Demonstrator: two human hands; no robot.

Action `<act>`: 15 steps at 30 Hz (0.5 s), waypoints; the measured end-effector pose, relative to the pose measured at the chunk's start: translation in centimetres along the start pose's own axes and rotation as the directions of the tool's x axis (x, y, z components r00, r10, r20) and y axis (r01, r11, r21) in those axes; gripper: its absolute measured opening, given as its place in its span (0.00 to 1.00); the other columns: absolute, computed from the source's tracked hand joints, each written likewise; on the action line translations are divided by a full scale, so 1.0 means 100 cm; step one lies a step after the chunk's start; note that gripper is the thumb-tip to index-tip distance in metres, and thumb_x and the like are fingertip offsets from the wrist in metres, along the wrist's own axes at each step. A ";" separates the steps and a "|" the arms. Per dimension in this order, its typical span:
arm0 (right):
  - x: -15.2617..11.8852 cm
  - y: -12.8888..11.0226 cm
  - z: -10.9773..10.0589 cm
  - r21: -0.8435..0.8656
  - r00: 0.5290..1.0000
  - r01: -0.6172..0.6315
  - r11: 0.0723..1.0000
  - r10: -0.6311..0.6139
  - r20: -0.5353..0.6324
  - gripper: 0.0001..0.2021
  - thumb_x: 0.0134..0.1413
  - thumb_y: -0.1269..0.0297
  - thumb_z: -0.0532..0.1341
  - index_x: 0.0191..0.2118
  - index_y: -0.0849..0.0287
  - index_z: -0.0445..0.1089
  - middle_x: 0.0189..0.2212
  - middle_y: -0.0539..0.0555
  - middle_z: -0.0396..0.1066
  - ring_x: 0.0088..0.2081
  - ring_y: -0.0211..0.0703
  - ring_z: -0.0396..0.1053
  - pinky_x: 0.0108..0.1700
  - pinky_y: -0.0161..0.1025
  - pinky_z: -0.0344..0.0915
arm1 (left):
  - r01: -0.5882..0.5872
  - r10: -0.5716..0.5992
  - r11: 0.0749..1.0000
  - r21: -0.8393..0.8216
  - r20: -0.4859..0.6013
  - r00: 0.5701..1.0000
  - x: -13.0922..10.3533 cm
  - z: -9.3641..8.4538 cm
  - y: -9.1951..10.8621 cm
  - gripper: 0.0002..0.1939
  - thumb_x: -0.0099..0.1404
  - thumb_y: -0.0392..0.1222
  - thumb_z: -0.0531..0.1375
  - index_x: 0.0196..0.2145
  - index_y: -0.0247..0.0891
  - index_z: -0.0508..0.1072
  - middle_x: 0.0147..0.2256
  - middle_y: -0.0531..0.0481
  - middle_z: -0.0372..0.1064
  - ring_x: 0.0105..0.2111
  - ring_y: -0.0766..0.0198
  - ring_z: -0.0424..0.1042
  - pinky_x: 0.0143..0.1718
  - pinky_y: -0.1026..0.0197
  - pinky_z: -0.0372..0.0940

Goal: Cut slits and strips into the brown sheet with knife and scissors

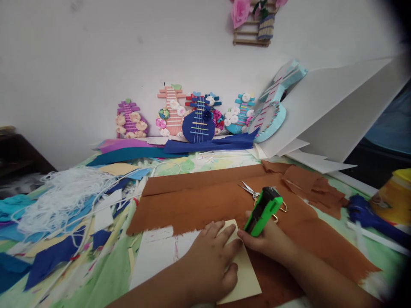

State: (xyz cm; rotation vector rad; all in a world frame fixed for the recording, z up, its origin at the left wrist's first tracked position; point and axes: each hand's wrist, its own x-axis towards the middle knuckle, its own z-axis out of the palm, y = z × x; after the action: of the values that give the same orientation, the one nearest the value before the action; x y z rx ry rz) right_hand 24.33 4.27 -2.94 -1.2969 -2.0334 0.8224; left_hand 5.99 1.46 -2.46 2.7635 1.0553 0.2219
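My right hand is wrapped round a green and black cutter-like tool, held upright near the top right corner of a pale yellow sheet. Flat on that sheet rests my left hand, its fingers spread and nothing gripped. Under the yellow sheet, to the left, is a white board with reddish marks. Brown crepe paper lies beneath and behind both hands. Just behind the green tool, scissors with gold handles lie on the brown paper, partly hidden.
Tangled white string and coloured paper scraps cover the left side. Decorated paper instruments, including a dark blue one, lean against the wall. A blue glue gun and a yellow container are at the right.
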 end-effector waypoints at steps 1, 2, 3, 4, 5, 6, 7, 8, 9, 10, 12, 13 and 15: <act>0.000 -0.001 -0.001 0.004 1.000 0.011 1.000 -0.011 0.004 0.11 0.44 0.62 0.55 0.20 0.58 0.52 0.18 0.45 0.53 0.21 0.33 0.54 0.22 0.31 0.53 | -0.001 0.001 1.000 0.000 -0.002 1.000 0.000 0.000 0.000 0.25 0.59 0.47 0.48 0.54 0.40 0.53 0.56 0.45 0.47 0.53 0.48 0.48 0.52 0.45 0.44; 0.000 -0.002 -0.001 0.008 1.000 0.021 1.000 -0.021 0.006 0.10 0.44 0.63 0.55 0.21 0.58 0.52 0.18 0.45 0.53 0.21 0.32 0.54 0.23 0.31 0.53 | -0.001 0.001 1.000 0.001 -0.002 1.000 0.000 0.000 0.000 0.25 0.59 0.47 0.48 0.54 0.40 0.53 0.56 0.45 0.47 0.53 0.48 0.48 0.52 0.45 0.45; 0.000 -0.003 -0.001 0.011 1.000 0.027 1.000 -0.027 0.006 0.10 0.44 0.63 0.55 0.21 0.58 0.52 0.18 0.45 0.53 0.21 0.32 0.54 0.23 0.31 0.53 | 0.000 0.000 1.000 0.003 -0.005 1.000 0.000 0.001 0.000 0.25 0.59 0.47 0.49 0.54 0.40 0.53 0.56 0.45 0.47 0.53 0.48 0.48 0.51 0.44 0.45; 0.000 -0.004 -0.001 0.013 1.000 0.026 1.000 -0.026 0.006 0.10 0.44 0.64 0.55 0.21 0.58 0.52 0.18 0.45 0.53 0.21 0.32 0.54 0.22 0.31 0.53 | 0.000 0.000 1.000 0.008 -0.009 1.000 0.000 0.001 0.000 0.25 0.59 0.47 0.49 0.54 0.40 0.53 0.56 0.45 0.48 0.53 0.48 0.48 0.51 0.44 0.45; 0.001 -0.004 -0.002 0.018 1.000 0.022 1.000 -0.022 0.007 0.10 0.43 0.64 0.55 0.20 0.58 0.52 0.17 0.45 0.52 0.20 0.32 0.53 0.22 0.31 0.53 | 0.000 0.000 1.000 0.013 -0.014 1.000 0.000 0.001 0.000 0.25 0.59 0.47 0.49 0.54 0.40 0.53 0.55 0.45 0.48 0.53 0.48 0.48 0.51 0.44 0.45; 0.001 -0.005 -0.002 0.026 1.000 0.015 1.000 -0.015 0.011 0.11 0.43 0.63 0.56 0.20 0.58 0.51 0.17 0.45 0.52 0.20 0.32 0.53 0.22 0.31 0.52 | 0.000 0.001 1.000 0.017 -0.019 1.000 -0.001 0.002 0.000 0.25 0.59 0.47 0.49 0.54 0.40 0.53 0.55 0.45 0.48 0.53 0.48 0.48 0.51 0.44 0.45; 0.002 -0.005 -0.003 0.040 1.000 0.004 0.999 -0.005 0.020 0.11 0.43 0.63 0.56 0.20 0.58 0.51 0.17 0.44 0.52 0.20 0.32 0.53 0.21 0.31 0.52 | -0.001 0.001 1.000 0.021 -0.023 1.000 -0.001 0.002 0.000 0.25 0.59 0.47 0.49 0.54 0.40 0.53 0.55 0.45 0.48 0.53 0.48 0.48 0.51 0.44 0.45; 0.001 -0.006 -0.003 0.059 1.000 -0.008 0.998 0.006 0.029 0.12 0.43 0.62 0.56 0.20 0.58 0.51 0.17 0.44 0.52 0.20 0.32 0.53 0.21 0.31 0.52 | -0.002 0.003 1.000 0.023 -0.027 1.000 -0.001 0.002 0.000 0.25 0.59 0.47 0.49 0.54 0.40 0.53 0.55 0.45 0.48 0.53 0.49 0.48 0.51 0.45 0.45; 0.001 -0.007 -0.004 0.078 0.999 -0.020 0.997 0.017 0.034 0.12 0.44 0.61 0.56 0.20 0.58 0.51 0.17 0.44 0.52 0.20 0.32 0.54 0.22 0.31 0.53 | -0.004 0.005 1.000 0.025 -0.030 1.000 -0.001 0.002 0.000 0.25 0.59 0.46 0.49 0.54 0.40 0.54 0.55 0.45 0.48 0.53 0.49 0.48 0.51 0.44 0.45; -0.001 -0.008 -0.004 0.088 0.999 -0.031 0.996 0.029 0.026 0.12 0.44 0.61 0.55 0.21 0.58 0.51 0.17 0.45 0.53 0.21 0.33 0.55 0.22 0.31 0.54 | -0.009 0.009 1.000 0.025 -0.032 0.999 -0.001 0.002 0.000 0.24 0.59 0.46 0.49 0.53 0.40 0.54 0.55 0.45 0.48 0.53 0.49 0.48 0.51 0.45 0.45; -0.006 -0.012 -0.004 0.072 0.998 -0.051 0.996 0.054 -0.043 0.10 0.45 0.60 0.55 0.22 0.58 0.52 0.18 0.45 0.56 0.23 0.34 0.57 0.25 0.32 0.57 | -0.018 0.019 0.999 0.026 -0.036 0.999 -0.001 0.003 0.000 0.24 0.59 0.46 0.49 0.53 0.40 0.55 0.55 0.45 0.49 0.53 0.49 0.48 0.52 0.45 0.45; -0.010 -0.013 -0.003 0.055 0.994 -0.056 0.997 0.061 -0.094 0.09 0.46 0.61 0.54 0.23 0.58 0.53 0.19 0.46 0.58 0.24 0.36 0.59 0.27 0.33 0.58 | -0.019 0.020 0.999 0.028 -0.042 0.999 -0.001 0.003 0.000 0.24 0.59 0.46 0.49 0.53 0.40 0.55 0.55 0.45 0.49 0.53 0.49 0.48 0.52 0.46 0.45; -0.019 -0.016 0.000 0.045 0.978 -0.077 0.996 0.084 -0.193 0.07 0.46 0.61 0.54 0.24 0.57 0.55 0.21 0.47 0.61 0.26 0.38 0.62 0.29 0.35 0.59 | -0.010 0.011 1.000 0.030 -0.052 0.999 -0.001 0.004 -0.001 0.24 0.60 0.47 0.49 0.53 0.40 0.55 0.55 0.45 0.49 0.53 0.49 0.48 0.52 0.46 0.45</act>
State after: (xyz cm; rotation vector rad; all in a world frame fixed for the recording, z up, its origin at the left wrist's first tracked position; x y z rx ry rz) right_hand 24.14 2.00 -2.02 -1.3895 -1.8145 0.7348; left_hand 5.95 1.38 -2.88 2.8047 1.0649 0.2832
